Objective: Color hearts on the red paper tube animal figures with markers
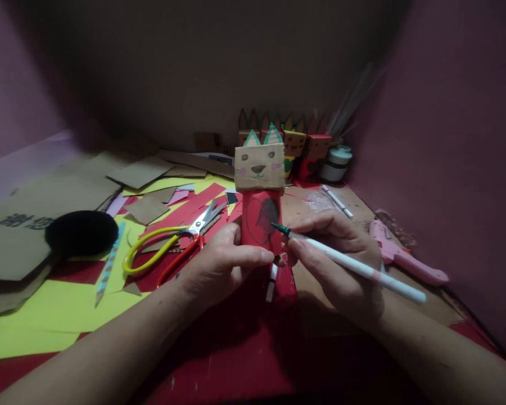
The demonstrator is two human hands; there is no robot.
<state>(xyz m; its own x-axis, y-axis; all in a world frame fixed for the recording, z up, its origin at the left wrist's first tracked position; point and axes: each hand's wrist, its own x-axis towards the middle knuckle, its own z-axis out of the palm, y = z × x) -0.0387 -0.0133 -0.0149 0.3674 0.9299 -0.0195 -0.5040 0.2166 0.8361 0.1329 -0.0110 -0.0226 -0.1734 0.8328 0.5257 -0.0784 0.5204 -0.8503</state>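
Note:
A cardboard cat figure stands upright in front of me, with a boxy tan head, green-edged ears and a drawn face. Its red tube body bears a heart outline, partly filled with dark colour. My left hand is closed around the lower body, thumb across the front. Between the fingers of my right hand is a white marker, its dark green tip touching or very near the filled part of the heart. Yellow-and-red-handled scissors lie left of the figure.
Several similar box-headed figures stand at the back beside a pale jar. A pink glue gun lies right, a capped marker behind my right hand. Cardboard pieces, a striped pencil and a round black object are left.

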